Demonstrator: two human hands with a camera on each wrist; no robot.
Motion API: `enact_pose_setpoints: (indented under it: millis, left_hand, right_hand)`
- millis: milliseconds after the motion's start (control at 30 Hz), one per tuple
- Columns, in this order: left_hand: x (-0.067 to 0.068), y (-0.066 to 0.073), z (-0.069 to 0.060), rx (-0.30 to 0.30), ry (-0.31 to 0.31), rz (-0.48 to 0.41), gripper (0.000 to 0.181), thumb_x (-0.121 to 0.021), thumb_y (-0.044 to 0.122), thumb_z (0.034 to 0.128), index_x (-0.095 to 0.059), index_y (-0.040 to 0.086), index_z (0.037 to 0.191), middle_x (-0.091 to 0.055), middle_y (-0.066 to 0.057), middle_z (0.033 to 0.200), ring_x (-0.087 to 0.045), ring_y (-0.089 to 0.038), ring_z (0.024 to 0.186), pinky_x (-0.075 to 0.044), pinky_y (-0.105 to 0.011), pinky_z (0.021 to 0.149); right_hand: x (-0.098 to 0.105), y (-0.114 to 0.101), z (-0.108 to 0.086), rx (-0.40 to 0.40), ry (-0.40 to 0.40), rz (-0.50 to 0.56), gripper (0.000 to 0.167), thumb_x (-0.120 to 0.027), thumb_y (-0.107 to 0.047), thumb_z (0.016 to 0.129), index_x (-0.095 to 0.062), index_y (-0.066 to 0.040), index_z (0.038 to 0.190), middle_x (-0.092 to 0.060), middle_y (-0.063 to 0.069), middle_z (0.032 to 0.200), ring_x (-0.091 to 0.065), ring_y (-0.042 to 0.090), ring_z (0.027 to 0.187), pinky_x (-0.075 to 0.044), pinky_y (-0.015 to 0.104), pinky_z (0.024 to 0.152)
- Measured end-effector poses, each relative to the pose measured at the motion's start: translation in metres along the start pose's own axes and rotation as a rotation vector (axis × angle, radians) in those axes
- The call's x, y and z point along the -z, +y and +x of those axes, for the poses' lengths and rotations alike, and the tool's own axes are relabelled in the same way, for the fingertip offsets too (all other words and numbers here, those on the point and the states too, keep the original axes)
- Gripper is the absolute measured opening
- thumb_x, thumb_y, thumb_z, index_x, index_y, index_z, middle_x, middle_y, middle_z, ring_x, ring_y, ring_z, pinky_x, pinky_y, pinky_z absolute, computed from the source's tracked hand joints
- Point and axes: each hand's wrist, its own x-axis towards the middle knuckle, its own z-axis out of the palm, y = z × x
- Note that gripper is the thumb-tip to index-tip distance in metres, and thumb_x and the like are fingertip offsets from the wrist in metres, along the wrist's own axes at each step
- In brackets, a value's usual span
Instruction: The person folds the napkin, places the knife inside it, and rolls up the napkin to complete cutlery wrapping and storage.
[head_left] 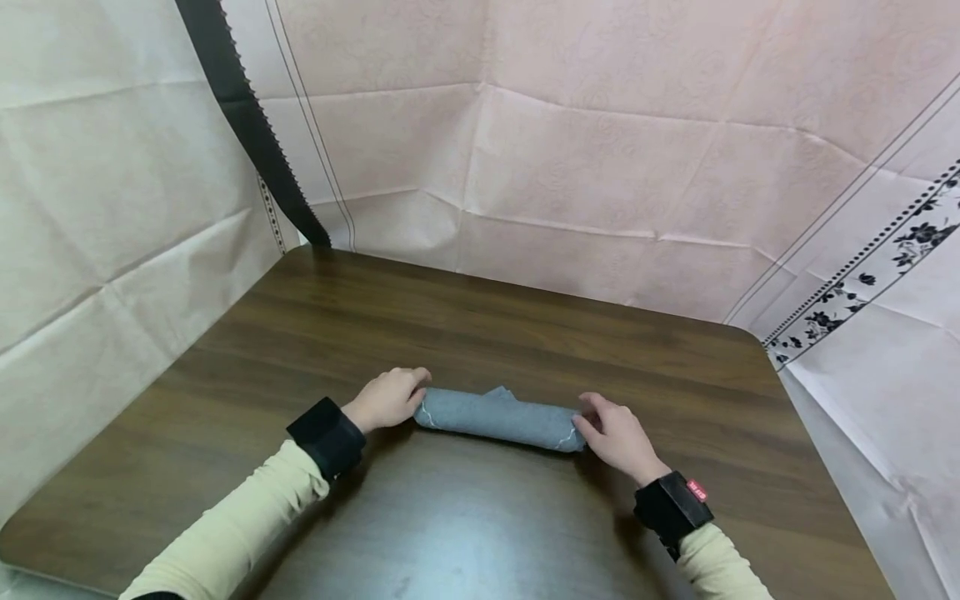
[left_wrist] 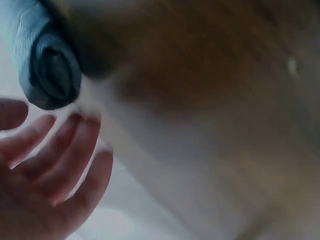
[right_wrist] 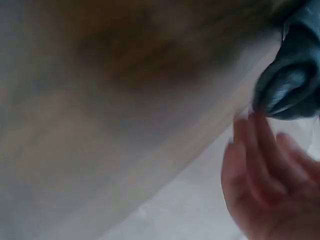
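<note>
A rolled-up blue-grey cloth (head_left: 498, 417) lies across the middle of the table, white stitching near both ends and a small corner sticking up at its far side. At its left end is my left hand (head_left: 387, 397); the left wrist view shows the loosely bent fingers (left_wrist: 85, 172) just off the spiral end of the cloth (left_wrist: 52, 75). My right hand (head_left: 618, 436) is at the other end. In the right wrist view its fingertips (right_wrist: 257, 122) reach the rolled end of the cloth (right_wrist: 287, 90), seemingly touching it without curling round it.
The brown wooden table (head_left: 315, 333) has rounded corners. Pale creased sheeting (head_left: 570, 167) hangs behind it and along the sides, with a black strip (head_left: 255, 125) at the back left. Black bands (head_left: 327, 437) circle both wrists.
</note>
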Motion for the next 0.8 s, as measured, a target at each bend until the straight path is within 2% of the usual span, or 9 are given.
enact_pose_setpoints:
  millis: [67,133,200,267,333,400,533,633,800]
  left_hand:
    - [-0.003,0.008,-0.002,-0.064,0.04,0.111,0.026,-0.055,0.01,0.0881,-0.06,-0.001,0.111,-0.062,-0.013,0.098,-0.059,-0.02,0.079,-0.048,-0.035,0.067]
    - [-0.005,0.016,-0.004,-0.142,0.039,0.185,0.031,-0.058,0.014,0.087,-0.06,0.001,0.116,-0.06,-0.016,0.107,-0.058,-0.027,0.094,-0.048,-0.04,0.075]
    - [-0.008,0.023,-0.006,-0.198,-0.005,0.219,0.037,-0.06,0.017,0.086,-0.058,0.003,0.12,-0.056,-0.019,0.117,-0.054,-0.031,0.106,-0.045,-0.044,0.083]
    - [-0.011,0.028,-0.007,-0.213,-0.066,0.24,0.042,-0.062,0.018,0.0853,-0.055,0.004,0.125,-0.052,-0.022,0.123,-0.05,-0.033,0.113,-0.042,-0.045,0.088]
    - [-0.014,0.03,-0.007,-0.198,-0.109,0.253,0.046,-0.063,0.017,0.0843,-0.053,0.004,0.127,-0.048,-0.024,0.127,-0.047,-0.035,0.117,-0.041,-0.045,0.09]
    - [-0.017,0.029,-0.006,-0.18,-0.125,0.259,0.048,-0.065,0.015,0.0829,-0.052,0.004,0.128,-0.047,-0.024,0.128,-0.046,-0.035,0.117,-0.041,-0.044,0.091]
    - [-0.017,0.034,-0.003,-0.138,-0.156,0.294,0.047,-0.066,0.015,0.0827,-0.053,0.007,0.127,-0.048,-0.021,0.129,-0.045,-0.033,0.119,-0.038,-0.05,0.091]
    - [-0.017,0.047,-0.002,-0.144,-0.178,0.349,0.048,-0.065,0.019,0.0845,-0.051,0.005,0.129,-0.046,-0.02,0.132,-0.042,-0.032,0.122,-0.035,-0.054,0.092]
    - [-0.023,0.062,0.003,-0.176,-0.163,0.422,0.051,-0.064,0.021,0.0855,-0.048,0.004,0.131,-0.046,-0.019,0.132,-0.044,-0.033,0.12,-0.038,-0.049,0.092]
  right_hand:
    - [-0.002,-0.005,-0.001,0.084,0.059,-0.067,0.034,-0.066,-0.014,0.083,-0.058,0.002,0.112,-0.063,0.012,0.1,-0.058,0.025,0.091,-0.047,0.041,0.074]
    - [-0.006,-0.011,-0.002,0.185,0.069,-0.13,0.04,-0.07,-0.017,0.079,-0.06,-0.001,0.114,-0.06,0.013,0.108,-0.055,0.028,0.1,-0.045,0.044,0.08]
    - [-0.011,-0.015,-0.002,0.27,0.031,-0.19,0.045,-0.073,-0.022,0.076,-0.06,-0.004,0.116,-0.058,0.013,0.113,-0.053,0.028,0.104,-0.044,0.046,0.083]
    - [-0.017,-0.019,-0.002,0.313,-0.013,-0.253,0.046,-0.073,-0.024,0.076,-0.061,-0.007,0.117,-0.058,0.013,0.115,-0.053,0.027,0.106,-0.043,0.046,0.083]
    - [-0.024,-0.02,-0.002,0.326,-0.037,-0.311,0.045,-0.073,-0.024,0.076,-0.063,-0.008,0.116,-0.058,0.013,0.115,-0.054,0.027,0.105,-0.044,0.046,0.081]
    - [-0.029,-0.021,-0.001,0.315,-0.033,-0.353,0.041,-0.073,-0.022,0.076,-0.065,-0.009,0.113,-0.06,0.013,0.113,-0.055,0.027,0.104,-0.046,0.045,0.078]
    - [-0.033,-0.026,0.0,0.271,-0.026,-0.418,0.037,-0.074,-0.02,0.075,-0.067,-0.009,0.11,-0.061,0.014,0.111,-0.056,0.028,0.104,-0.045,0.045,0.077]
    - [-0.035,-0.035,0.0,0.26,-0.024,-0.453,0.039,-0.073,-0.02,0.075,-0.065,-0.005,0.111,-0.06,0.016,0.112,-0.054,0.031,0.107,-0.043,0.046,0.081]
    - [-0.044,-0.049,0.002,0.254,-0.028,-0.491,0.049,-0.072,-0.02,0.076,-0.058,0.0,0.118,-0.057,0.018,0.116,-0.052,0.034,0.109,-0.041,0.046,0.088]
